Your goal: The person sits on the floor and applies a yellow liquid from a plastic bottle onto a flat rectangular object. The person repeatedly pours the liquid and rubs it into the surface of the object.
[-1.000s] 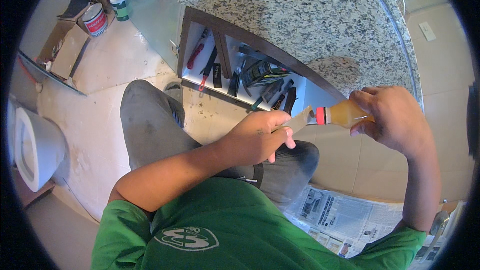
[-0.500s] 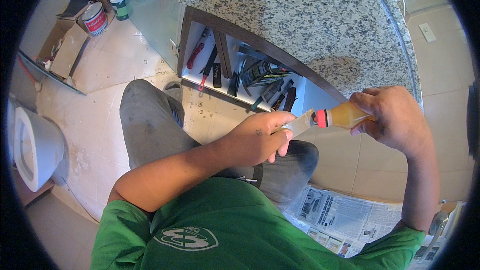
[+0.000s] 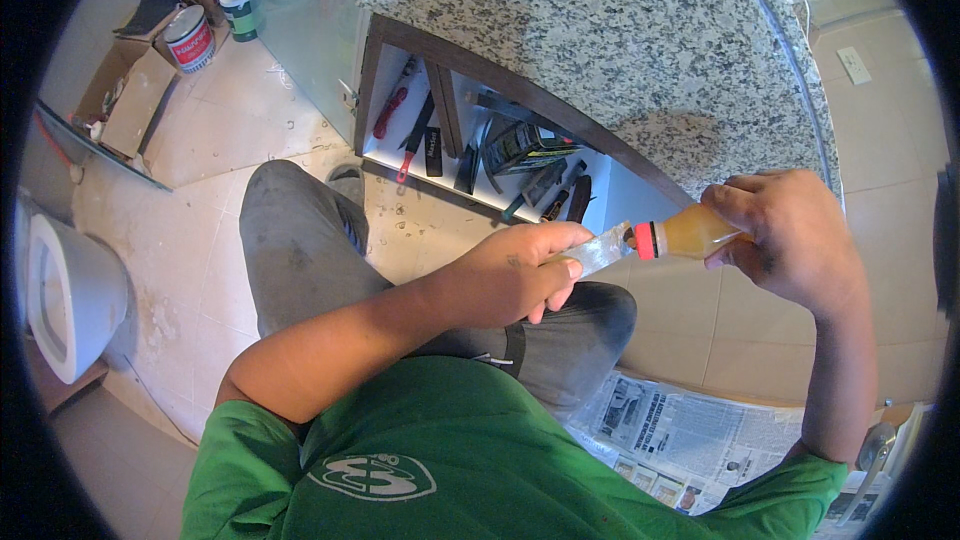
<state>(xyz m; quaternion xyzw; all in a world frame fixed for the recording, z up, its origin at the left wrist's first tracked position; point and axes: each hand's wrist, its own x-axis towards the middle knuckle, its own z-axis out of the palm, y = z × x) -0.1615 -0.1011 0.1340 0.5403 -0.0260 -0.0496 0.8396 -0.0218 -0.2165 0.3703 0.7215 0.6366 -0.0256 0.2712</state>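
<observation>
My left hand (image 3: 525, 275) is closed on a flat, pale, shiny strip (image 3: 603, 251) that sticks out to the right past my fingers; its exact kind does not show. My right hand (image 3: 785, 232) grips a clear bottle (image 3: 690, 232) of amber liquid by its body. The bottle lies nearly sideways, its red-and-black neck (image 3: 645, 240) pointing left. Its mouth is right at the far end of the strip, but whether they touch I cannot tell. Both hands are above my right knee (image 3: 600, 330), in front of a low cabinet.
The open cabinet (image 3: 455, 140) under a speckled granite countertop (image 3: 600, 30) holds several hand tools and a dark can (image 3: 525, 145). Newspaper (image 3: 690, 430) covers floor at lower right. A toilet (image 3: 75, 295), a cardboard box (image 3: 140, 105) and two paint cans (image 3: 190, 38) stand at left.
The strip has turned slightly and now catches more light. The bottle's neck has shifted a little to the right. Both hands keep their holds.
</observation>
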